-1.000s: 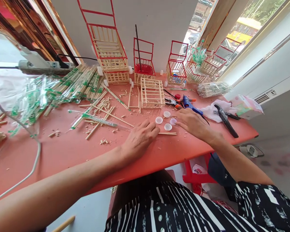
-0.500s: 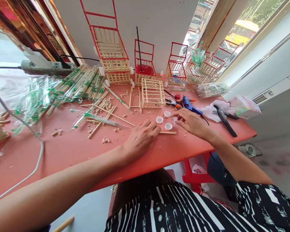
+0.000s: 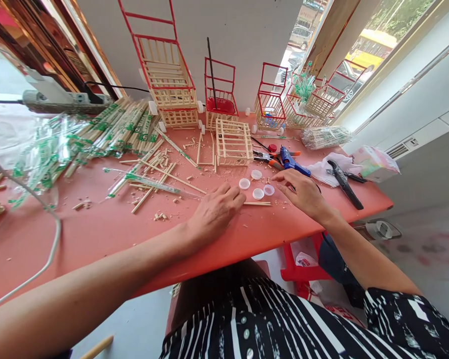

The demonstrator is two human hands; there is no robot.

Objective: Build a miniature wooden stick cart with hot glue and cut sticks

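My left hand [image 3: 217, 208] rests on the red table with its fingers curled. Two thin wooden sticks [image 3: 260, 203] jut out to the right from its fingertips, their other ends hidden by the hand. My right hand [image 3: 300, 192] hovers low over the table, thumb and fingers apart, holding nothing. Just left of its fingertips is a white plastic cap [image 3: 268, 190], lying beside another cap [image 3: 258, 193]. More round caps of this kind, one nearer my left hand [image 3: 244, 184] and one farther back [image 3: 256, 174], make up a loose cluster between the hands.
Behind the caps lie a stick-built crate [image 3: 234, 143], pliers [image 3: 265, 158] and a blue glue gun [image 3: 292, 160]. Red-trimmed stick carts [image 3: 168, 75] stand along the wall. Wrapped chopsticks [image 3: 123, 127] and cut pieces cover the left. Black clamps [image 3: 344, 184] lie right.
My right hand has let go of a cap, which now lies flat with the others, and its fingers have drawn slightly apart from it. My left hand keeps its place.
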